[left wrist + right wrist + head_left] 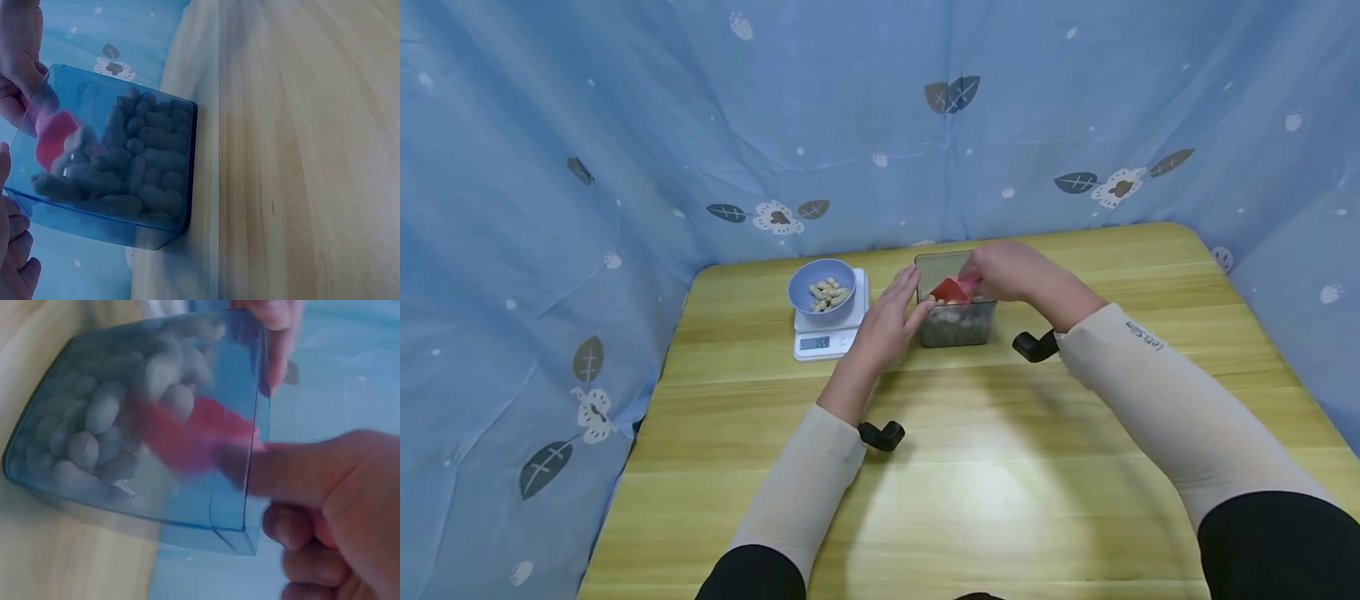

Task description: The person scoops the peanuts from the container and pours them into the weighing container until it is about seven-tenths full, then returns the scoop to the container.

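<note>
A clear, dark-tinted plastic container (pixel 955 332) holds peanuts in their shells (pixel 159 159). My right hand (pixel 1009 271) reaches over its right side and grips the handle of a red scoop (pixel 951 291). Inside the container, the scoop's head (pixel 194 434) is down against the peanuts, a few of them at its mouth. My left hand (pixel 887 321) rests against the container's left side, fingers stretched along it and thumb by the front left corner of the rim. Part of the scoop's handle is hidden by the right hand's fingers.
Left of the container, a white kitchen scale (pixel 844 343) with a lit display bears a blue bowl (pixel 801 292) with several peanuts (pixel 829 293) in it. Everything stands on a wood-grain table (pixel 970 467). A blue patterned curtain (pixel 880 125) hangs behind and at the sides.
</note>
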Action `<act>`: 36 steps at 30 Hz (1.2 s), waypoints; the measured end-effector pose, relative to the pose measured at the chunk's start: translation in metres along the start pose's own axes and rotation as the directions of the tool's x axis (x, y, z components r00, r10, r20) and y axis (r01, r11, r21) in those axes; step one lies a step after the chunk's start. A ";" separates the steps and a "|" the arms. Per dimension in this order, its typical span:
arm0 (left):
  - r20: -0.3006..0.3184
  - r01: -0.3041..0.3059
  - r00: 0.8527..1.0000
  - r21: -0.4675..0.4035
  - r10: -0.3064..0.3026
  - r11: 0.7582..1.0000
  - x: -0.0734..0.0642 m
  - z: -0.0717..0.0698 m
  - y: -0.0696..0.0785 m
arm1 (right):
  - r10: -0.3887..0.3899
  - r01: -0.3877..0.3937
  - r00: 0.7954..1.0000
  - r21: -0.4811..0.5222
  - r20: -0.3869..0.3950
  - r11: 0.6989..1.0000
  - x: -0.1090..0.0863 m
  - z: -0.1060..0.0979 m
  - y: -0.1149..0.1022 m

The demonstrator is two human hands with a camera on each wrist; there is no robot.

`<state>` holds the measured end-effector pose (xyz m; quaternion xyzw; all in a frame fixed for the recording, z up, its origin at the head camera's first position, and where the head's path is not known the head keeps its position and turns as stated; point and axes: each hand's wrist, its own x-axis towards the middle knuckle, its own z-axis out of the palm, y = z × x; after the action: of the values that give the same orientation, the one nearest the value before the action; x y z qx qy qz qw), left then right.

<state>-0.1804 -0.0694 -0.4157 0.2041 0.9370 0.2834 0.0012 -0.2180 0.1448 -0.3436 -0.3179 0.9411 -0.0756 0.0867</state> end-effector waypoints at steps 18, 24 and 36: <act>-0.025 0.001 1.000 -0.009 -0.001 1.000 0.000 0.005 -0.001 | 0.048 -0.050 0.999 0.177 0.019 0.983 -0.004 0.004 0.012; -0.024 0.002 1.000 -0.019 -0.003 1.000 -0.001 0.006 0.000 | 0.041 -0.037 0.999 0.185 -0.017 0.982 -0.006 0.005 0.015; -0.027 0.007 1.000 -0.042 -0.008 0.999 -0.004 0.005 0.000 | 0.092 -0.060 0.989 0.249 -0.119 0.967 -0.004 0.019 0.017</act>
<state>-0.1763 -0.0683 -0.4209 0.1966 0.9315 0.3059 -0.0059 -0.2213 0.1589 -0.3649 -0.2627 0.9398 -0.2079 0.0670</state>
